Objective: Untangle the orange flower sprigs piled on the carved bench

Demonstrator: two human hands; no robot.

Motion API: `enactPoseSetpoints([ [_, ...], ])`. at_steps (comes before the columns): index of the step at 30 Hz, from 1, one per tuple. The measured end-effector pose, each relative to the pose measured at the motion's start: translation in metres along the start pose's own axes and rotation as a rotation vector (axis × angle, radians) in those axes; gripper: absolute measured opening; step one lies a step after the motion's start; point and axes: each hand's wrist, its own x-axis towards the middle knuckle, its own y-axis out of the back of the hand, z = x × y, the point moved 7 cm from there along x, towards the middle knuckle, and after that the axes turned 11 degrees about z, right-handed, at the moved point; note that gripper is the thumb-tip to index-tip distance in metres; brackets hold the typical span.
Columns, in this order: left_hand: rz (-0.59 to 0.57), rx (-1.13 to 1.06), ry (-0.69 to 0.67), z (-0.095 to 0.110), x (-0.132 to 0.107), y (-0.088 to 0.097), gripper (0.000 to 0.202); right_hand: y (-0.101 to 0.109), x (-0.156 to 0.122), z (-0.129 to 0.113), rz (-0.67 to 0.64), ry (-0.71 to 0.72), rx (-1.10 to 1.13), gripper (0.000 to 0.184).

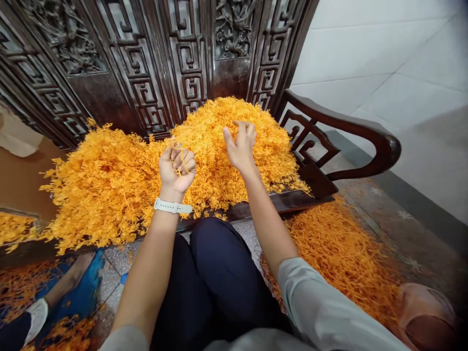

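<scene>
My left hand [178, 168], with a pale watch on its wrist, is closed with curled fingers around a thin orange plastic strand [184, 158]. Fingers apart and slightly bent, my right hand [241, 146] hovers over or touches the large mound of orange plastic sprigs [226, 109]; which of the two I cannot tell. Nothing shows in its grasp. The mound spreads left into a second heap of sprigs [106, 180]. Both heaps lie on a dark carved wooden bench [285, 201].
The bench's curved armrest [365, 112] juts out at right. Below it, orange stringy strands [340, 248] cover the floor beside a brownish rounded object [426, 312]. At left are a cardboard box [25, 170] and, lower, another person's bare limb [69, 280] over blue material [89, 280].
</scene>
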Motion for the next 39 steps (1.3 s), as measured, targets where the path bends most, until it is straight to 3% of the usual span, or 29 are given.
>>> enactPoseSetpoints([
  [2, -0.019, -0.026, 0.005, 0.001, 0.001, 0.001, 0.052, -0.001, -0.007, 0.0, 0.02, -0.101, 0.131, 0.069],
  [3, -0.026, -0.034, 0.007, 0.001, 0.001, 0.002, 0.051, -0.003, -0.017, 0.0, -0.003, -0.219, 0.257, 0.066],
  [7, -0.067, 0.003, -0.021, 0.004, 0.004, 0.003, 0.054, -0.025, -0.08, -0.014, -0.295, -0.822, 0.777, 0.059],
  [10, -0.211, 0.197, -0.041, 0.005, 0.007, 0.0, 0.055, -0.027, -0.105, -0.038, -0.372, -0.996, 1.016, 0.053],
  [13, -0.423, 0.545, -0.076, 0.004, 0.005, -0.002, 0.042, -0.014, -0.095, -0.047, -0.206, -0.912, 1.085, 0.043],
  [16, -0.617, 0.925, -0.038, -0.003, -0.001, 0.001, 0.027, 0.0, -0.078, -0.044, -0.041, -0.762, 0.94, 0.042],
  [18, -0.679, 1.019, 0.031, -0.009, -0.007, 0.003, 0.027, 0.005, -0.069, -0.044, -0.02, -0.66, 0.836, 0.045],
  [22, -0.557, 0.8, 0.076, -0.018, -0.011, -0.005, 0.05, 0.013, -0.059, -0.052, 0.022, -0.403, 0.709, 0.04],
  [25, -0.429, 0.809, -0.076, -0.03, -0.012, -0.016, 0.042, 0.019, -0.057, -0.058, 0.069, -0.287, 0.586, 0.036],
  [29, -0.334, 0.803, -0.255, -0.043, -0.016, -0.03, 0.04, 0.025, -0.06, -0.057, 0.12, -0.304, 0.561, 0.041],
  [34, -0.303, 0.774, -0.37, -0.037, -0.018, -0.035, 0.032, 0.03, -0.069, -0.057, 0.122, -0.364, 0.622, 0.043],
  [36, -0.312, 0.78, -0.388, -0.036, -0.02, -0.037, 0.031, 0.03, -0.071, -0.058, 0.121, -0.34, 0.614, 0.045],
  [39, -0.269, 0.69, -0.307, -0.04, -0.023, -0.038, 0.03, 0.029, -0.074, -0.056, 0.131, -0.316, 0.585, 0.049],
])
